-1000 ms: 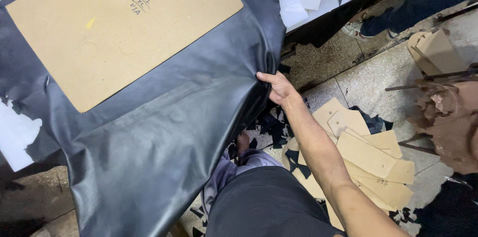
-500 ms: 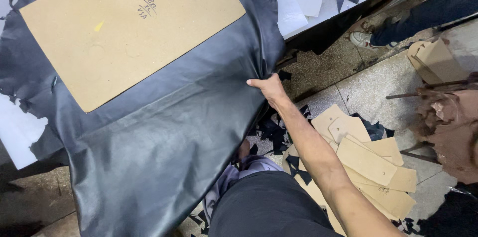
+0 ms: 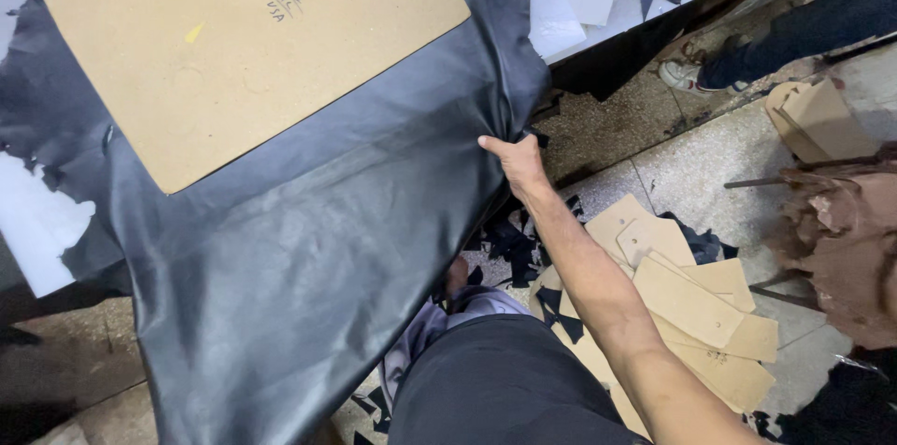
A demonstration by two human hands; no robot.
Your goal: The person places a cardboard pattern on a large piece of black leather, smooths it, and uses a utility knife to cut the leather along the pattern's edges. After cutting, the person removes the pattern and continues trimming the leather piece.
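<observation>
Right hand (image 3: 517, 163) on black leather hide (image 3: 308, 258) edge (cardboard template (image 3: 252, 43) on top)

Right of the grip we see a heap of tan cardboard pattern pieces (image 3: 696, 300) on the grey stone floor (image 3: 710, 174), black leather scraps (image 3: 514, 244) beneath it, and another person's white shoe (image 3: 680, 76) further up.
</observation>
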